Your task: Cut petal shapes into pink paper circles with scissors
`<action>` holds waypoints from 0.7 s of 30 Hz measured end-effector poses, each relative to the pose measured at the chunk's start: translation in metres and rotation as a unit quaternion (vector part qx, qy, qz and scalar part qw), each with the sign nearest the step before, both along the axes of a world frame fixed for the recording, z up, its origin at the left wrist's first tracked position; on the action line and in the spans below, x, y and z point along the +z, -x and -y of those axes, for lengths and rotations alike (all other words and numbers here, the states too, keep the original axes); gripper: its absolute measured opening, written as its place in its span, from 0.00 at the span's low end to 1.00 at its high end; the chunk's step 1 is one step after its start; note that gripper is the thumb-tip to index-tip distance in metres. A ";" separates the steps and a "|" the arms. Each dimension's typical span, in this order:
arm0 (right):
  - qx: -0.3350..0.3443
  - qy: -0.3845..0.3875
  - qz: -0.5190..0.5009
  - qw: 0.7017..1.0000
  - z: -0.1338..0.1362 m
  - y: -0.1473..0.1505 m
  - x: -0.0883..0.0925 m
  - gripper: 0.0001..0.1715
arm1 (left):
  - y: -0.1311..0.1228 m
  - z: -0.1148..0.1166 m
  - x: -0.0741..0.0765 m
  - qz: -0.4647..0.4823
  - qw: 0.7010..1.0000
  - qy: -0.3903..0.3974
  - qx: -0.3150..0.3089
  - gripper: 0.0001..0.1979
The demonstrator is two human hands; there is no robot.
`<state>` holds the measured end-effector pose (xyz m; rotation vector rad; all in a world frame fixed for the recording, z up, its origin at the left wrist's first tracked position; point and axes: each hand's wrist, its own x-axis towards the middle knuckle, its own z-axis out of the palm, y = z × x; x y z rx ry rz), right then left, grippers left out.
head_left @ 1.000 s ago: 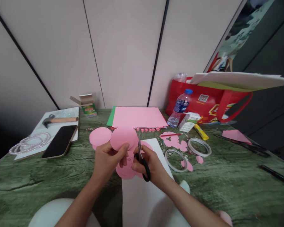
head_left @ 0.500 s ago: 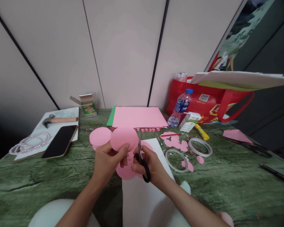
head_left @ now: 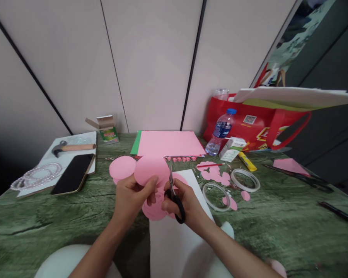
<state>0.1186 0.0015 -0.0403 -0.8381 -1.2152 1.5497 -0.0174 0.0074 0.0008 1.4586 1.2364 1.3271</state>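
Between thumb and fingers my left hand [head_left: 133,195] pinches a pink paper circle [head_left: 151,170], held up above the table. My right hand [head_left: 188,204] is closed around the black handles of a pair of scissors [head_left: 178,206]. The blades point away from me, close to the circle's right edge; whether they touch it I cannot tell. More pink paper circles [head_left: 153,210] lie beneath my hands, partly hidden, on a white sheet [head_left: 174,239]. To the left of the held circle is another stack of pink circles [head_left: 122,168].
Pink and green paper sheets [head_left: 171,143] lie by the wall. On the right are tape rolls [head_left: 216,197], pink scraps [head_left: 216,175], a red pencil [head_left: 210,165], a glue stick [head_left: 247,161], a water bottle [head_left: 222,131] and a red bag [head_left: 249,123]. A phone [head_left: 74,173] and hammer [head_left: 75,147] lie left.
Almost nothing differs. The held circle has shifted very slightly to the left, and both hands keep their grips.
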 end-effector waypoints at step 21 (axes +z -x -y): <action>0.077 0.034 0.022 0.996 0.001 0.000 0.000 0.27 | 0.003 -0.006 0.003 0.033 0.998 0.041 0.019 0.09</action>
